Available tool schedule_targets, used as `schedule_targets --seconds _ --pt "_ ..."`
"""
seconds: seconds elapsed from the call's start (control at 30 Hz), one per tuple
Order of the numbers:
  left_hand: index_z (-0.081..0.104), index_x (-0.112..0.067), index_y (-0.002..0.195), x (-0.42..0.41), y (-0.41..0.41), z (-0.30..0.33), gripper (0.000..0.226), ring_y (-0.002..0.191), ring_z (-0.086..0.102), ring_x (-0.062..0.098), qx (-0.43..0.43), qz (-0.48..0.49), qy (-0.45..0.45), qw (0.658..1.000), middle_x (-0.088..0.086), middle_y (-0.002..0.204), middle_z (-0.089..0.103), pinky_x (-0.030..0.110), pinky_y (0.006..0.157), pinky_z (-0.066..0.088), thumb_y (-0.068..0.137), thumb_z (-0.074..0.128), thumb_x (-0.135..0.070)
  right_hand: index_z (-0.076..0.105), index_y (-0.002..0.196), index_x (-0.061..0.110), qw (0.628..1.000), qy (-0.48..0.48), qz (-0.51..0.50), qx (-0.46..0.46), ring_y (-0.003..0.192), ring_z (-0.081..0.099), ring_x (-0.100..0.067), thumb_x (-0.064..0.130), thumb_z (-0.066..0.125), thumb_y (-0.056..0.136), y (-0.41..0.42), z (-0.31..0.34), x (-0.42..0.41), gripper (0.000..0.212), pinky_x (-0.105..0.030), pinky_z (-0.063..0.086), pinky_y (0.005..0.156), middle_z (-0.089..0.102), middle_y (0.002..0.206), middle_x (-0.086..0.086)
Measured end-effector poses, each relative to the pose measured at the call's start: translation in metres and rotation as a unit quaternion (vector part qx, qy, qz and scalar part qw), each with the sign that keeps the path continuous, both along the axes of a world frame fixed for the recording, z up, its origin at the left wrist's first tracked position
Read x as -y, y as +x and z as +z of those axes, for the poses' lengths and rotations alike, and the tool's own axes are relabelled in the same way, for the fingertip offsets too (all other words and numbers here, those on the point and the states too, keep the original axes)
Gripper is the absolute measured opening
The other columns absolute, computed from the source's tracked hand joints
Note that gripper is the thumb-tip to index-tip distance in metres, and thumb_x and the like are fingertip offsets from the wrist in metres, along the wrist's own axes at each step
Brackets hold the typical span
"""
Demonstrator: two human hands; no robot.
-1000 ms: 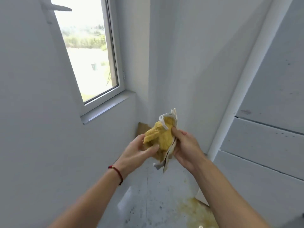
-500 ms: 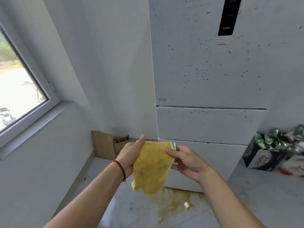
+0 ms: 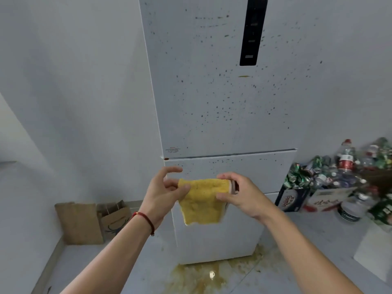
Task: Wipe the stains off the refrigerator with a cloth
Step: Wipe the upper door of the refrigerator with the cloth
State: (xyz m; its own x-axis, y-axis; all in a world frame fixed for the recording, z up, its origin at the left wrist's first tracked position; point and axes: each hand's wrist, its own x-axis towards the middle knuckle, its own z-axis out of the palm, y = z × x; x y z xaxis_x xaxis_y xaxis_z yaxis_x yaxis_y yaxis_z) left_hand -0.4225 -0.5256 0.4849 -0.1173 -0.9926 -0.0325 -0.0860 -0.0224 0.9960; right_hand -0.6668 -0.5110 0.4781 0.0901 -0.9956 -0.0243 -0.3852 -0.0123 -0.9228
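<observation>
Both hands hold a yellow cloth (image 3: 201, 200) stretched out in front of a speckled white fridge (image 3: 220, 107).

The left hand (image 3: 163, 194) pinches the cloth's upper left corner between thumb and middle fingers, its index finger lifted free. The right hand (image 3: 239, 196) pinches the upper right edge, thumb below and fingers curled over the top. The cloth hangs down from the two grips at the height of the fridge's middle drawer, with a white edge showing at its bottom; whether it touches the fridge cannot be told. Dark stains (image 3: 224, 107) dot the upper door around a black panel (image 3: 252, 30). A yellowish spill (image 3: 203, 276) spreads on the floor at the fridge's foot. Paper bags (image 3: 93, 221) lean against the wall on the left, and boxes of crushed cans and bottles (image 3: 331, 177) stand on the right. A red string (image 3: 145, 219) circles the left wrist.
</observation>
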Motion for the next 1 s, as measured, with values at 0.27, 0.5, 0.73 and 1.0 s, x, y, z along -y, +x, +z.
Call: schedule_targets --seconds 0.27,0.5,0.73,1.0 --pt "0.078 -0.029 0.083 0.071 -0.006 0.050 0.012 0.062 0.071 0.014 0.226 -0.052 -0.149 0.961 0.003 0.072 0.072 0.029 0.071 0.060 0.082 0.077 -0.017 0.072 0.097 0.019 0.952 -0.104 -0.081 -0.276 0.093 0.056 -0.019 0.032 0.070 0.099 -0.010 0.056 0.046 0.013 -0.031 0.038 0.078 0.059 0.102 0.004" --pt "0.053 -0.011 0.112 0.098 -0.037 0.092 0.024 0.087 0.070 0.021 0.060 -0.142 -0.039 0.987 0.008 0.101 0.069 0.046 0.081 0.062 0.106 0.048 -0.034 0.076 0.103 0.007 0.971 0.007 -0.108 0.213 0.088 0.076 -0.021 0.043 0.076 0.082 -0.016 0.098 0.049 0.042 -0.039 0.056 0.088 0.078 0.099 -0.011" --pt "0.058 -0.023 0.109 0.123 -0.111 0.175 0.014 0.072 0.064 0.027 0.090 -0.038 -0.196 0.976 0.018 0.093 0.069 0.044 0.063 0.058 0.102 0.057 -0.035 0.064 0.139 0.008 0.807 0.043 -0.073 0.585 0.123 0.064 -0.047 0.081 0.043 0.090 -0.033 0.136 0.067 0.090 -0.061 0.039 0.113 0.066 0.135 -0.026" --pt "0.052 -0.028 0.109 0.133 -0.121 0.230 0.016 0.057 0.057 0.014 0.227 0.159 -0.435 0.857 -0.010 0.088 0.064 0.041 0.067 0.056 0.096 0.060 -0.026 0.067 0.135 0.016 0.829 -0.097 -0.062 0.547 0.110 0.074 -0.030 0.055 0.047 0.102 -0.071 0.190 0.075 0.055 -0.050 0.054 0.096 0.076 0.123 -0.011"
